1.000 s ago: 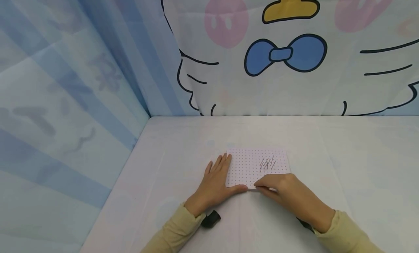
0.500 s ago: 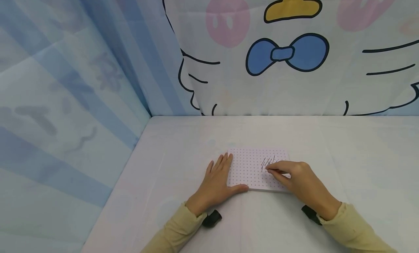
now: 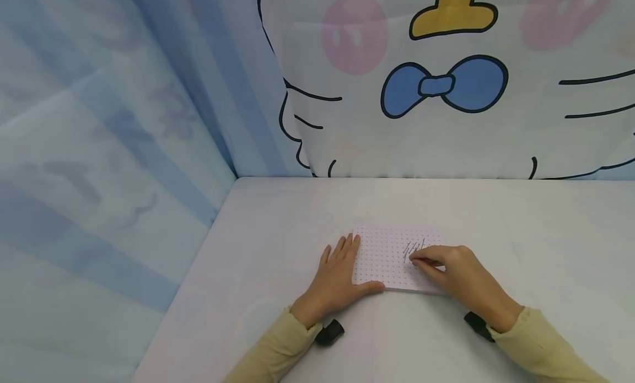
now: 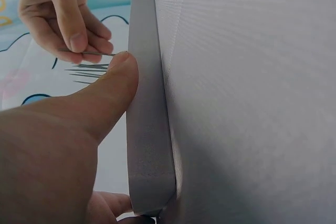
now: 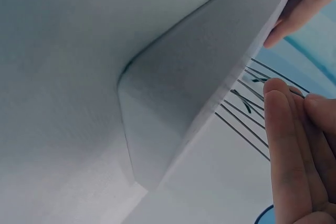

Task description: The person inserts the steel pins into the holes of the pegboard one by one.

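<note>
A pale board [image 3: 379, 256] dotted with rows of small holes lies on the table. Several thin dark needles [image 5: 243, 136] stand out of its right part in the right wrist view. My left hand [image 3: 333, 281] rests at the board's left side, fingers spread and straight along the edge, its thumb against the near edge. Thumb and fingertips of my right hand [image 3: 463, 273] pinch one more thin needle [image 4: 97, 53] over the board, beside the standing ones. In the left wrist view that needle's lower end is at the board's face, partly behind my left thumb [image 4: 121, 72].
The white-covered table [image 3: 278, 223] extends around the board. Behind it hangs a printed cloth [image 3: 347, 135] with a blue bow, and a blue-striped cloth [image 3: 99, 206] hangs at the left. A black wrist device [image 3: 329, 333] sits under my left cuff.
My right hand has moved from the board's near edge up and right to the standing needles, then stayed there. My left hand stays in place on the board; the head view has shifted slightly.
</note>
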### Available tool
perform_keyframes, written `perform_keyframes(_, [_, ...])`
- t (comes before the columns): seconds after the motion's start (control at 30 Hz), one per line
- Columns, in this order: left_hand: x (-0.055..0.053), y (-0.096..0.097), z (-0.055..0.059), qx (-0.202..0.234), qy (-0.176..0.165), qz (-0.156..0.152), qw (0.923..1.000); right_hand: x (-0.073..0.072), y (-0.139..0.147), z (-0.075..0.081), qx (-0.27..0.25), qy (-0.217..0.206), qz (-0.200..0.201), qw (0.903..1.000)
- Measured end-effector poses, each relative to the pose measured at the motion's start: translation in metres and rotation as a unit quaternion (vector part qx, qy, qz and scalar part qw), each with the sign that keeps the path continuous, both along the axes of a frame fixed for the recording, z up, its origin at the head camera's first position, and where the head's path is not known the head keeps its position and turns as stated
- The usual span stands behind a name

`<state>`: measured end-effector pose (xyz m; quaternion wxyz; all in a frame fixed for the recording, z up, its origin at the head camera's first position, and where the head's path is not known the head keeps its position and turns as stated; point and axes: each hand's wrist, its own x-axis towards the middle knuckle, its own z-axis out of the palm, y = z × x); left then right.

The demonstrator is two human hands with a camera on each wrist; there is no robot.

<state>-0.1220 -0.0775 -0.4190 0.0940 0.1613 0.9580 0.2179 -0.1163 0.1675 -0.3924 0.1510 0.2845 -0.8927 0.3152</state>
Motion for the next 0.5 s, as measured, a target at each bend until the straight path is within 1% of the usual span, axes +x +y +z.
perform_keyframes(0.2, [0.0001, 0.0041, -0.0016, 0.001, 0.001, 0.007, 1.0, -0.0003, 0.0047, -0.0041, -0.007, -0.001, 0.005, 1.0])
perform_keyframes(0.37, [0.001, 0.004, -0.0033, 0.003, -0.004, 0.009, 1.0, -0.0004, 0.0057, -0.0063, -0.012, -0.013, 0.011, 0.9998])
perform_keyframes(0.5, [0.0015, 0.0056, -0.0033, 0.003, -0.001, 0.007, 1.0, -0.0015, 0.0078, -0.0066, -0.015, -0.017, 0.005, 0.9997])
